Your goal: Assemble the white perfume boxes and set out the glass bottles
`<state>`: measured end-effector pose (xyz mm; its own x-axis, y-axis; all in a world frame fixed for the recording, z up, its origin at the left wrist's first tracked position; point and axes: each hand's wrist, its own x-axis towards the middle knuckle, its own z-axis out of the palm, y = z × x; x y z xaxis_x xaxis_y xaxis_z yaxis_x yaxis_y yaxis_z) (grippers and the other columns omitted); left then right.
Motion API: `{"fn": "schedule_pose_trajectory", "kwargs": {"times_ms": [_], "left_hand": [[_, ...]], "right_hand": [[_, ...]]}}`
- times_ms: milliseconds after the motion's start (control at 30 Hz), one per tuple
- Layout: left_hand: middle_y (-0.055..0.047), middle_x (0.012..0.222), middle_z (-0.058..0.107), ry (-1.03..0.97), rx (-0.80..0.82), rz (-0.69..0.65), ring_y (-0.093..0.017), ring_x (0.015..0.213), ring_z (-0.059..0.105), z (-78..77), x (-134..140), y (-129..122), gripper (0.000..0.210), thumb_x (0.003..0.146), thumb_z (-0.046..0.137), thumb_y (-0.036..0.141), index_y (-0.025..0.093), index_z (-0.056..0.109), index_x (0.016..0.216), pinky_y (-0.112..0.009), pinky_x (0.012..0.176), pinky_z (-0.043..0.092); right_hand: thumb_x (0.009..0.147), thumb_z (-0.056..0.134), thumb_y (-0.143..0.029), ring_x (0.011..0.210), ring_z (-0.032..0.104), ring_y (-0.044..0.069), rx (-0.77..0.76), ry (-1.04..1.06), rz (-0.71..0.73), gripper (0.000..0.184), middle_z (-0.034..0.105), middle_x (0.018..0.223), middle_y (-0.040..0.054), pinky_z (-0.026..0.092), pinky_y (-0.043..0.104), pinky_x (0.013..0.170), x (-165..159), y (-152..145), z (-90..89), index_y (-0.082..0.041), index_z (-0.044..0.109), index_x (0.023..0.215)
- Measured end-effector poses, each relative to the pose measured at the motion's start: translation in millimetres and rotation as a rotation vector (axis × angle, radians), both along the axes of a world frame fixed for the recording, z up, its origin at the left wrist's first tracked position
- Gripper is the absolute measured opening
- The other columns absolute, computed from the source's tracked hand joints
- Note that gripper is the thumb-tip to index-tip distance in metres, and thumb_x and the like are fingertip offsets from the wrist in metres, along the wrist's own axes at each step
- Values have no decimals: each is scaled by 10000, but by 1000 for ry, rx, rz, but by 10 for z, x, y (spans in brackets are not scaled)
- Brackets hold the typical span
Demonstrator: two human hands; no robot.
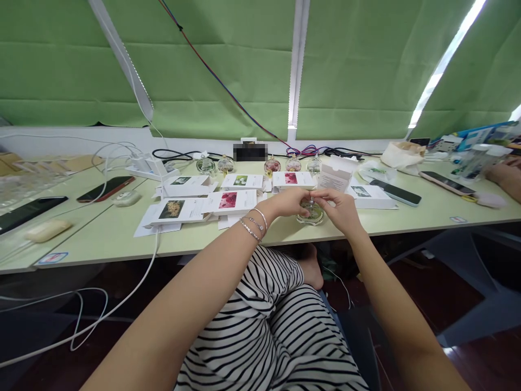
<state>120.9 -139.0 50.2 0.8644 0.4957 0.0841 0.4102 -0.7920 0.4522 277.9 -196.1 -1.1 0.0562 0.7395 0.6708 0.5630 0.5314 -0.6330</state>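
A small round glass bottle point(311, 215) with greenish contents stands upright near the table's front edge. My left hand point(293, 203) is closed at its left side, fingertips at the neck. From the right, my right hand point(336, 207) pinches the bottle's top, where both hands meet; the fingers hide what sits on the neck. Just behind them stands an opened white carton point(334, 176) with its flap up. Flat white boxes with flower pictures lie to the left, among them one with a pink flower point(232, 201) and one with a yellowish flower point(176, 209).
Several similar round bottles point(293, 163) stand along the back. On the right lie a white box point(372, 195), a dark phone point(395, 193) and another phone point(446, 183); a person's hand point(506, 176) rests at the far right. A power strip point(148, 167) and white cables occupy the left.
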Motion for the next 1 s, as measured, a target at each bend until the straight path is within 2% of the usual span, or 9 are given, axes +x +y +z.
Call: {"fn": "schedule_pose_trajectory", "kwargs": {"times_ms": [100,267,433,767,1000], "left_hand": [[-7,728,590,13,2,13,-158,662,493,5,-3,-4,364,681,590,185,145,614,1041,-269,612,332],[-8,713,566,8,-13,16,-154,649,476,-17,-5,16,357,670,597,201,138,618,1021,-277,618,315],[5,691,546,-15,-2,-9,-133,612,445,-34,-3,34,393,668,595,191,154,603,1060,-261,585,295],[14,664,510,-10,8,-9,-122,596,423,-30,1,30,336,666,606,181,140,610,1000,-248,561,280],[9,695,542,-26,-14,3,-135,631,456,-37,-7,37,334,661,604,189,154,609,993,-257,604,309]], "right_hand": [[780,578,-272,829,659,181,-33,29,9,153,718,899,10,534,350,775,6,7,-4,-221,686,876],[776,585,-273,828,660,178,-52,41,5,164,718,903,20,530,333,772,8,9,-2,-203,688,883],[776,585,-250,837,659,180,-17,5,-18,145,720,893,14,522,339,787,8,4,-6,-214,689,870],[797,566,-241,877,653,185,56,-82,-34,146,714,917,10,506,347,820,17,5,-17,-233,686,880],[782,586,-253,837,660,184,-1,-31,-20,137,719,903,13,513,347,798,34,29,-22,-223,686,870]]}}
